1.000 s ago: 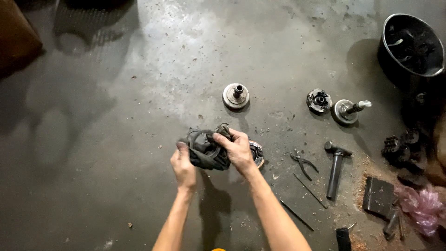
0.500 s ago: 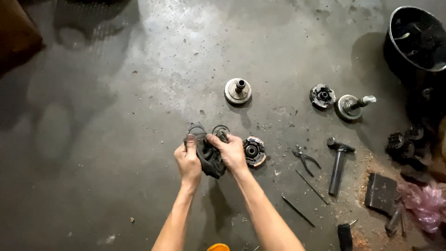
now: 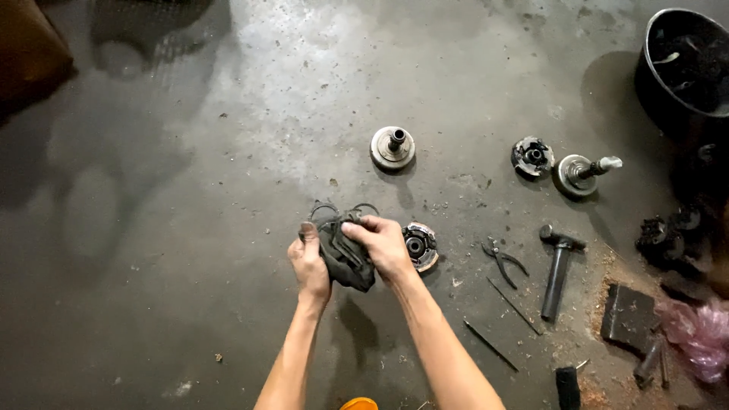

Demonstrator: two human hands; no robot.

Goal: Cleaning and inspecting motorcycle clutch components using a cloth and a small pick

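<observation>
Over a grey concrete floor, my left hand [image 3: 310,262] and my right hand [image 3: 382,244] both grip a dirty dark rag [image 3: 345,257]. The rag is bunched around a small part with thin metal rings [image 3: 334,209] showing above it; the part itself is mostly hidden. Just right of my right hand a round metal clutch-like part [image 3: 420,245] lies on the floor.
A round metal disc with a shaft [image 3: 392,146] lies farther away. To the right are a small round hub [image 3: 531,156], another disc with a shaft [image 3: 581,172], pliers [image 3: 501,259], a hammer [image 3: 557,269], thin rods [image 3: 513,305], a black bucket [image 3: 682,64] and a pink bag [image 3: 702,334].
My hands have pulled the rag-wrapped part slightly toward me and bunched the rag tighter, uncovering the round part on the floor at the right.
</observation>
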